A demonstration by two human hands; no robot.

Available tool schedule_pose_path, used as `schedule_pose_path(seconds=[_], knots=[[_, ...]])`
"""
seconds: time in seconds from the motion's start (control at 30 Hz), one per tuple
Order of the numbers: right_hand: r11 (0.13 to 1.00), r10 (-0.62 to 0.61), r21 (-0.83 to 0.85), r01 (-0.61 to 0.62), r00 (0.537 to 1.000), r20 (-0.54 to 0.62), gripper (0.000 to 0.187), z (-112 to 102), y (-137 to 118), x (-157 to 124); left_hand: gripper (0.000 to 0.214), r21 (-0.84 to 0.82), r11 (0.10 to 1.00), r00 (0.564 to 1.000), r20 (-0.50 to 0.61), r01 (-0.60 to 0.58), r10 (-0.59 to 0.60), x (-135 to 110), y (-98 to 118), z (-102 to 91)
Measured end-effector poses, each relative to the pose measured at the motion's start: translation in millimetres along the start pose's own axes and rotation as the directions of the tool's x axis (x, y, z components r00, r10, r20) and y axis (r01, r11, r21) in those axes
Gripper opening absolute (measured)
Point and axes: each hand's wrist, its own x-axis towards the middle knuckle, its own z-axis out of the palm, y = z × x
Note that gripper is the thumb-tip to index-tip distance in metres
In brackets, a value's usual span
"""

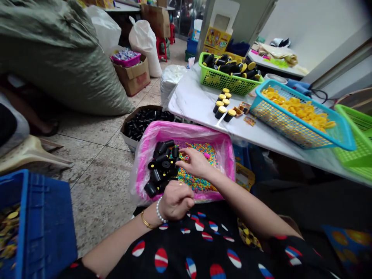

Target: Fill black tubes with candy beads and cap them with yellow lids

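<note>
A pink basket [229, 155] lined with clear plastic sits in front of me. Black canisters [157, 175] are heaped in its left side, and small coloured beads [200, 180] cover the right. My right hand [197, 162] is over the basket, thumb and fingers apart. Its fingertips are beside an upright black canister [175, 152]; whether they touch it I cannot tell. My left hand [178, 199], with a pearl bracelet at the wrist, is curled closed at the basket's near edge. Its fingers hide whatever is inside. A small pink piece [207, 155] lies among the beads.
Yellow-capped black canisters [221, 104] stand on the white table [192, 97]. Behind them is a green basket [226, 82] of more; a blue basket [302, 133] holds yellow caps. A box of black canisters [129, 141], blue crate [48, 224] and large sack [64, 66] stand on the left.
</note>
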Motion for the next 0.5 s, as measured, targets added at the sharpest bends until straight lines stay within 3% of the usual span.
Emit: schedule_pose_path(seconds=[0.07, 0.1, 0.2, 0.27, 0.37, 0.5], knots=[[0.999, 0.021, -0.034, -0.019, 0.998, 0.067, 0.041, 15.0, -8.9, 15.3, 0.039, 0.031, 0.991, 0.976, 0.183, -0.128, 0.120, 1.9, 4.2, -1.8], [0.998, 0.048, -0.047, -0.044, 0.995, 0.086, 0.042, 19.8, -10.6, 20.3, 0.035, 0.039, 0.990, 0.975, 0.182, -0.137, 0.128, 3.1, 5.4, -2.4], [0.994, 0.100, -0.049, -0.095, 0.988, 0.118, 0.040, 19.9, -4.5, 19.5, 0.030, 0.079, 0.997, 0.999, 0.017, 0.026, -0.027, 4.0, 4.0, -4.1], [0.994, 0.081, -0.087, -0.070, 0.989, 0.127, 0.038, 10.3, 5.0, 7.4, 0.027, 0.024, 0.986, 0.982, -0.098, 0.166, -0.163, 1.9, -0.5, -4.5], [0.963, -0.039, -0.257, 0.077, 0.988, 0.149, 0.041, -4.5, 16.2, -14.9, 0.023, -0.199, 0.937, 0.918, -0.220, 0.289, -0.330, -1.0, -8.8, -1.8], [0.831, -0.215, -0.457, 0.319, 0.940, 0.265, 0.043, -4.3, 17.7, -23.9, 0.019, -0.390, 0.881, 0.856, -0.322, 0.270, -0.405, 2.6, -12.9, 4.1]])
